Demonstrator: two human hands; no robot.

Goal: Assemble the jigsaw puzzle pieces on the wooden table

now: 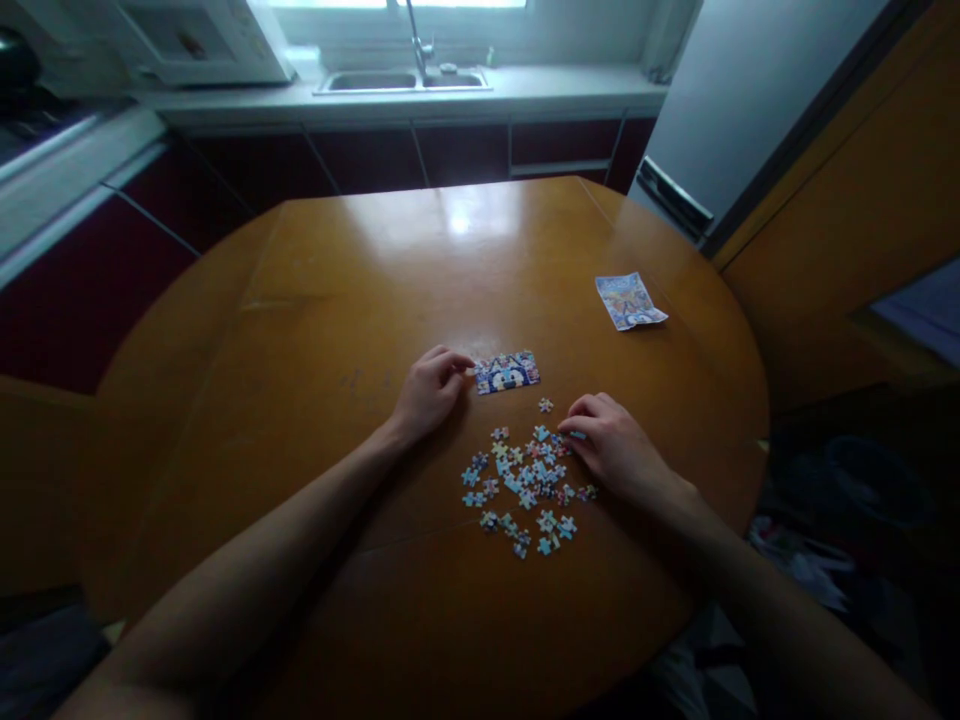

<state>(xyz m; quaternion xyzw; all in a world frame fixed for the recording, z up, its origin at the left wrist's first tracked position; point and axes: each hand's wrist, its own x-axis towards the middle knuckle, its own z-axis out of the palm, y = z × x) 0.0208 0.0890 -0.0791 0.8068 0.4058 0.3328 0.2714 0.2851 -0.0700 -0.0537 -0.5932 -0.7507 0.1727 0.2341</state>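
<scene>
On the round wooden table lies a small joined block of jigsaw pieces. My left hand rests just left of it, fingers curled, thumb and forefinger touching its left edge. Several loose jigsaw pieces are scattered nearer to me. My right hand lies at the right side of that scatter, fingers bent and pinched on a loose piece at the heap's edge. One single piece lies between the block and the scatter.
A printed picture card lies at the table's far right. Behind are a counter with a sink and tap, a white appliance at the left, a grey fridge at the right.
</scene>
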